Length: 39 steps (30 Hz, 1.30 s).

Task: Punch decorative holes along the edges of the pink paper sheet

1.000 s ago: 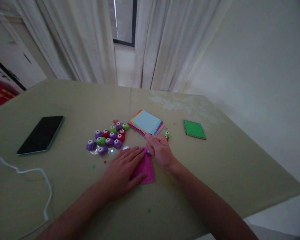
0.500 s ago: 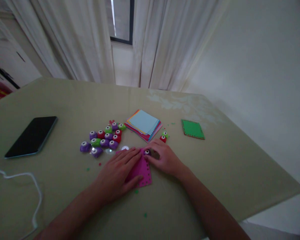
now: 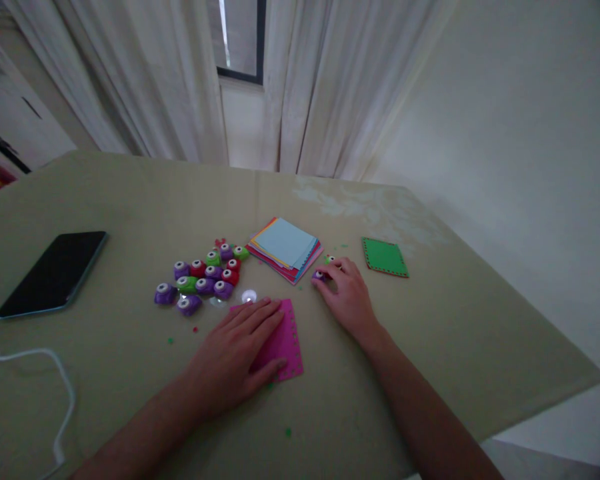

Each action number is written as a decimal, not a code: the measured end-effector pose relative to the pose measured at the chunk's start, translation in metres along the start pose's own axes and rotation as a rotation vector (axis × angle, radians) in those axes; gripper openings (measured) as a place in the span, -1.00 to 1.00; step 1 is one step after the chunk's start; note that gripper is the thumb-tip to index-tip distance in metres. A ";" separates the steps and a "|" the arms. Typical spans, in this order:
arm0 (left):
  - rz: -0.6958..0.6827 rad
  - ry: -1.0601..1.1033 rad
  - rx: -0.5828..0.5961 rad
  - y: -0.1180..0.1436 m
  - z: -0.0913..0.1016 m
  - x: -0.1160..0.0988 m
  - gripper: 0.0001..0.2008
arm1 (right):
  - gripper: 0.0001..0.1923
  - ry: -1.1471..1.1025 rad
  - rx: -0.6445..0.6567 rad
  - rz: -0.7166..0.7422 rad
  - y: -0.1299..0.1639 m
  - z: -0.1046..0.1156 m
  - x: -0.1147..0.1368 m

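My left hand [image 3: 235, 357] lies flat, fingers spread, on a pink paper square [image 3: 285, 340] with punched holes along its right edge. My right hand [image 3: 345, 297] is further back, its fingers closed around a small purple paper punch [image 3: 319, 274] that rests on the table beside the stack of coloured paper [image 3: 284, 248]. A green punch [image 3: 330, 260] peeks out just behind that hand.
A cluster of several purple, green and red punches [image 3: 203, 280] lies left of the paper stack. A green punched square [image 3: 384, 257] sits to the right. A black phone [image 3: 53, 273] and a white cable [image 3: 55, 373] are at the left. Paper bits dot the table [image 3: 430, 347].
My right hand has moved from the top edge of the pink square back and to the right with the purple punch, setting it near the paper stack. The left hand stayed on the square.
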<state>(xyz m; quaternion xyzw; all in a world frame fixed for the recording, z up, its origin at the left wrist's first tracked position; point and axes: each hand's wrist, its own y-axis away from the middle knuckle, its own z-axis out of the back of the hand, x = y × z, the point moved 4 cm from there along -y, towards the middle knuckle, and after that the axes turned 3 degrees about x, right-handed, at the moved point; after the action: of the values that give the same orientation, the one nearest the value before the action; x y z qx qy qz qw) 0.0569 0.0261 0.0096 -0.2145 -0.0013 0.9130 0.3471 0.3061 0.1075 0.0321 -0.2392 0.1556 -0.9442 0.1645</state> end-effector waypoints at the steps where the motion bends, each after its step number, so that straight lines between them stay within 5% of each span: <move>1: 0.003 0.016 0.002 0.000 0.000 -0.002 -0.25 | -0.83 -0.004 -0.004 -0.013 0.000 -0.001 -0.002; 9: 0.000 0.062 0.052 -0.006 0.005 -0.013 -0.26 | -0.75 -0.093 -0.091 0.050 0.003 -0.005 0.034; 18: -0.043 0.051 -0.010 -0.007 0.000 -0.015 -0.45 | -0.74 -0.275 0.385 0.359 -0.041 -0.045 0.129; 24: -0.003 0.069 0.092 -0.007 0.000 -0.016 -0.50 | -0.88 -0.156 0.467 0.343 -0.061 -0.067 0.161; 30: -0.044 0.195 0.085 -0.007 0.008 -0.017 -0.41 | -0.93 -0.264 0.419 0.319 -0.053 -0.061 0.144; 39: -0.001 0.168 0.060 -0.008 0.013 -0.008 -0.25 | -0.95 -0.452 0.274 -0.019 -0.008 -0.019 0.052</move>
<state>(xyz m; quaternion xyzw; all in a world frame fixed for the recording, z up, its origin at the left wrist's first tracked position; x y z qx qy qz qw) 0.0620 0.0293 0.0259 -0.2798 0.0552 0.8913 0.3525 0.2513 0.0989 0.0397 -0.4210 -0.0167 -0.8805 0.2173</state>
